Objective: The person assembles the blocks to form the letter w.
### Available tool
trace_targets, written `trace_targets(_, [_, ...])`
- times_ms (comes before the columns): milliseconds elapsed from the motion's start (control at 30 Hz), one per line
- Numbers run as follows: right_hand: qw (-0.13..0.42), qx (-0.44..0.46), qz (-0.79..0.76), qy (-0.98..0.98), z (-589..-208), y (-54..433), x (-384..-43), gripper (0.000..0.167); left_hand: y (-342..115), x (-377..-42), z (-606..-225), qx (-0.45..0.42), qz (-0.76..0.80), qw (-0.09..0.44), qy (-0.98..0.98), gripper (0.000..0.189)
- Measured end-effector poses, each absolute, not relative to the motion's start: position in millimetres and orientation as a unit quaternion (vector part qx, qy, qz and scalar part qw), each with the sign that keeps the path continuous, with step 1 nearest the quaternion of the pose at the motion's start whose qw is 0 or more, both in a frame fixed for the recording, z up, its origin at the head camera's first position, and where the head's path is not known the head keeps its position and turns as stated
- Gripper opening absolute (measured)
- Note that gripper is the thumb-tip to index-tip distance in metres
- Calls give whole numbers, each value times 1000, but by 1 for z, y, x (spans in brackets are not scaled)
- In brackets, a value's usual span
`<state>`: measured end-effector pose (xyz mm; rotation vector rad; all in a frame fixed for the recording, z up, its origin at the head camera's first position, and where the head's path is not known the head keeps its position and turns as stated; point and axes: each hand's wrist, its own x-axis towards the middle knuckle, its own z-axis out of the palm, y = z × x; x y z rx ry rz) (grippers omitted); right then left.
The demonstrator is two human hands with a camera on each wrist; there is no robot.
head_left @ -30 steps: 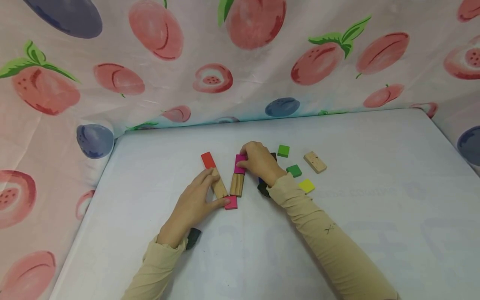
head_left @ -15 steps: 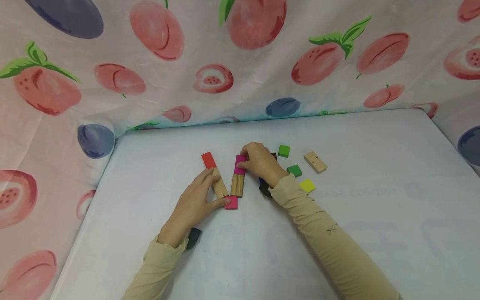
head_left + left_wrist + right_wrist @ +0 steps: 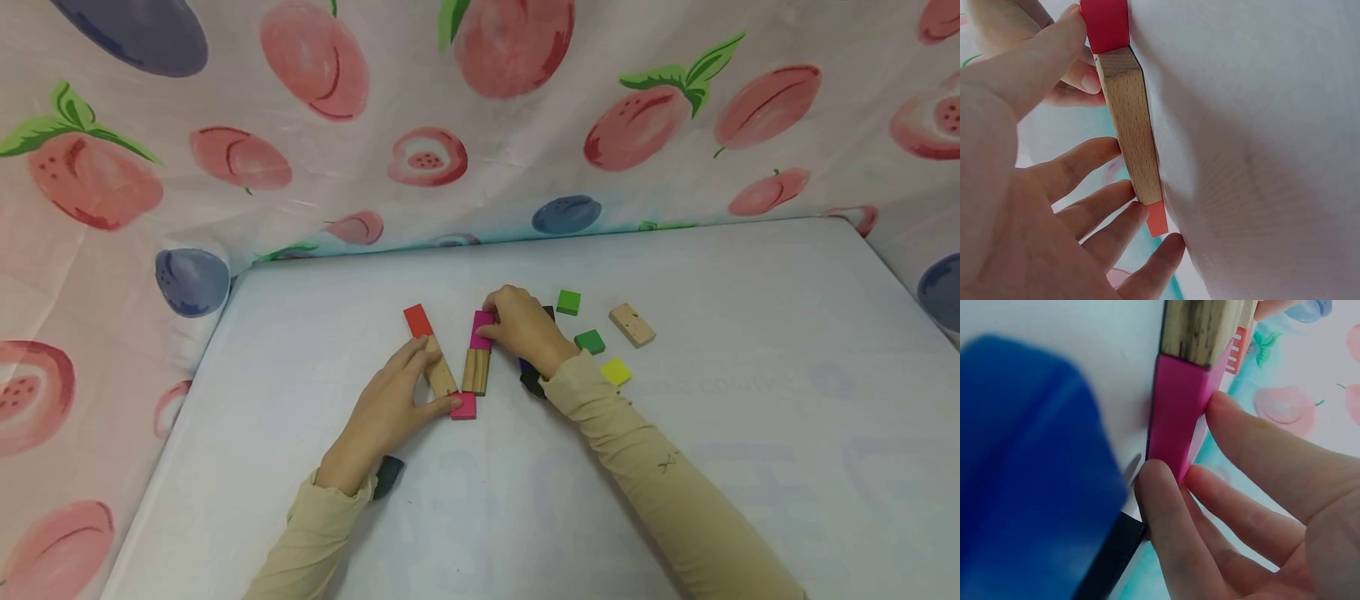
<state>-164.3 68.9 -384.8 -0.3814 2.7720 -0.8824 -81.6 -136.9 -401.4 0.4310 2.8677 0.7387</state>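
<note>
A V of small blocks lies on the white tabletop. My left hand [image 3: 378, 412] rests along its left arm, thumb on the pink block [image 3: 467, 407] at the point of the V. Its fingertips touch the side of the plain wooden block [image 3: 1132, 125], which has a red block [image 3: 417, 321] at its far end. With thumb and fingers my right hand [image 3: 521, 325] pinches the magenta block [image 3: 1175, 412]. That block stands end to end with a striped wooden block [image 3: 476, 371], forming the right arm of the V.
Right of the right hand lie a light green block [image 3: 568, 302], a darker green block [image 3: 589, 342], a yellow block [image 3: 616, 372] and a loose wooden block [image 3: 632, 324]. A blue block [image 3: 1035, 469] and a black block [image 3: 1110, 556] are close beside that hand. Fruit-print cloth [image 3: 517, 125] hangs behind.
</note>
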Motion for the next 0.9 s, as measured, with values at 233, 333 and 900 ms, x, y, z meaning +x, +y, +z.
trace_targets(233, [108,-126,-289,943,-383,68,-162,31,-137,-81,-401,147,243,70,956,73])
trace_targets(333, [106,-127,-284,945,-383,68,-162,32,-137,-81,-402,149,239,68,957,73])
trace_targets(900, [88,-155,-250,952,-380,71,-161,35,-138,-81,-403,155,246,65,955,72])
